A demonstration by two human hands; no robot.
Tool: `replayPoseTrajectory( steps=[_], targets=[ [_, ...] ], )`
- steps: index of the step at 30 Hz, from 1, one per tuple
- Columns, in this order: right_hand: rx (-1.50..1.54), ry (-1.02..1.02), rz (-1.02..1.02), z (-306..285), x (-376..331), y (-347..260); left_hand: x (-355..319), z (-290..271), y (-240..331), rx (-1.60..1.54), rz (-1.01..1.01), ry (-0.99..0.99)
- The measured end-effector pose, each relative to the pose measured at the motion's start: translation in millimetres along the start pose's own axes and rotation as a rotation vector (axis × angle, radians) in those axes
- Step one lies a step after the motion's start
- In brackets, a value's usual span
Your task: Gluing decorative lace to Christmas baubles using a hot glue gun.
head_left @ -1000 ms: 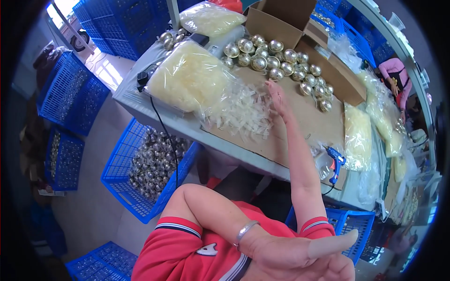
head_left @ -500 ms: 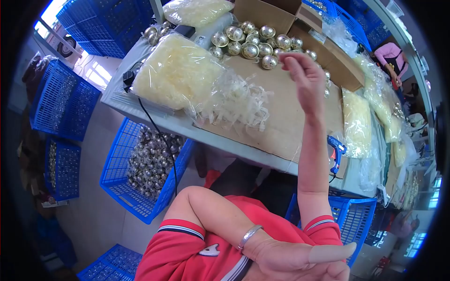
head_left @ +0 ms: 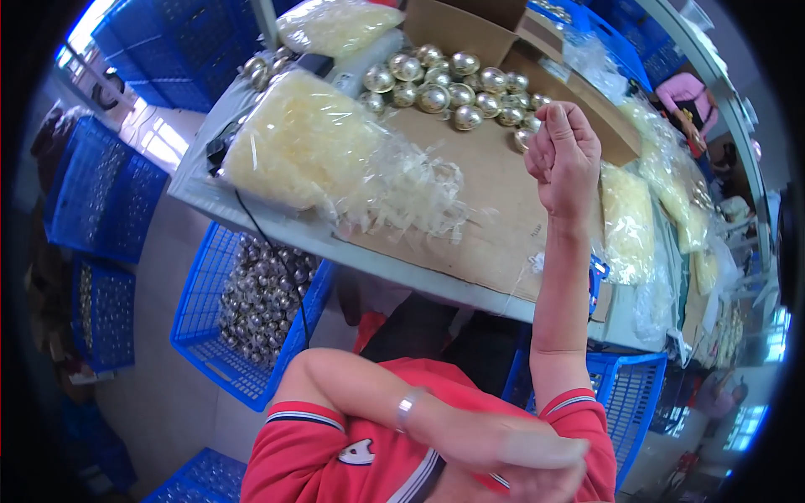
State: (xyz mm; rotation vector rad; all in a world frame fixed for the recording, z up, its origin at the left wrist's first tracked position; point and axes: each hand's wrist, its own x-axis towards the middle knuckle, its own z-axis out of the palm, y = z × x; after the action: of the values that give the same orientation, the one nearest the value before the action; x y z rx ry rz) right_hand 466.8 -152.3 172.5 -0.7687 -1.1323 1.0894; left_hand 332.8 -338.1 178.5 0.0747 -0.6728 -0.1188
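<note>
Bare cardboard [head_left: 495, 197] lies open between plastic bags [head_left: 310, 151] (balls [head_left: 436, 84] behind).

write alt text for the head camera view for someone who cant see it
A person's right hand, fingers curled, is raised over a cardboard-covered table near a cluster of shiny silver balls. Their left hand rests across their red shirt. Bags of pale plastic pieces lie on the table, above blue crates.

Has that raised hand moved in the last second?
Yes. The right hand has lifted off the cardboard sheet and come up toward the camera, closing into a loose fist, away from the silver balls.
</note>
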Motion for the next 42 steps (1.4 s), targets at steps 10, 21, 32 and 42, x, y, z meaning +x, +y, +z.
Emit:
replayPoseTrajectory(
  steps=[10, 21, 32, 42],
  targets=[
    [-0.04, 0.043, 0.069, -23.2, -40.6, -24.5, -70.9, -73.4, 99.9, 1.792, 0.566, 1.597],
    [-0.004, 0.651, -0.071, -112.4, -225.7, -113.4, -89.4, -179.5, 114.2, 2.579, -0.3, 1.371],
    [-1.12, 0.448, 0.962, -133.2, -493.7, 10.4, 12.6, -53.4, 90.2, 2.542, 0.492, 1.185],
    [0.907, 0.522, -0.347, -109.7, -334.5, -3.0, 59.4, -209.4, -97.4, 0.651, 0.393, 1.187]
  ],
)
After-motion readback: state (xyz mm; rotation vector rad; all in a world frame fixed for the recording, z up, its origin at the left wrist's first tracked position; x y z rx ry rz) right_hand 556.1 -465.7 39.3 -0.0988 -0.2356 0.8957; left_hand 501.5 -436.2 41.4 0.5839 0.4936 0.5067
